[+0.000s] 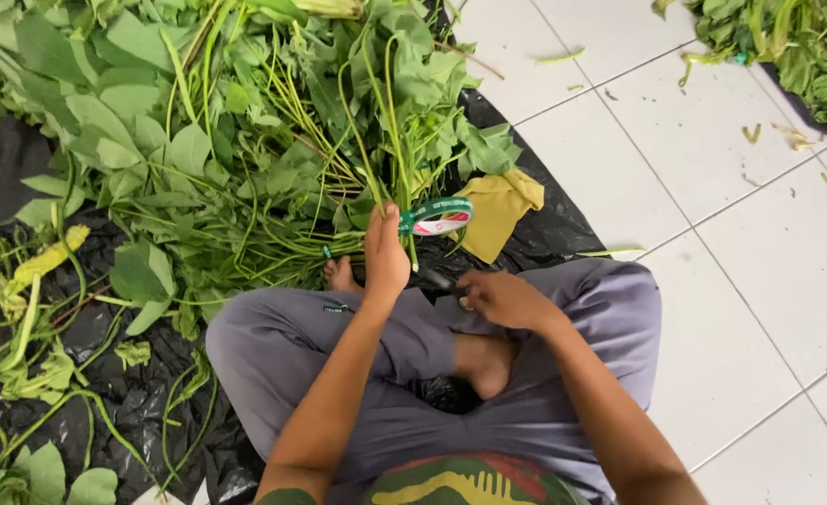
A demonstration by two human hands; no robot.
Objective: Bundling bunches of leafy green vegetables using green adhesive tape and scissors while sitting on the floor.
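Observation:
I sit cross-legged on a white tiled floor. My left hand (384,252) is closed around the lower stems of a bunch of leafy green stalks (376,140) that stands up from my grip. A roll of green, white and red tape (437,215) hangs just right of that hand, its strip running to the stems. My right hand (498,297) rests over my knee, fingers curled on a small dark object whose kind I cannot tell.
A large heap of leafy greens (198,122) lies on black plastic sheeting (2,159) ahead and to the left. A yellow cloth (498,210) lies beside the tape. More greens (797,47) pile at the far right on the tiles (713,187).

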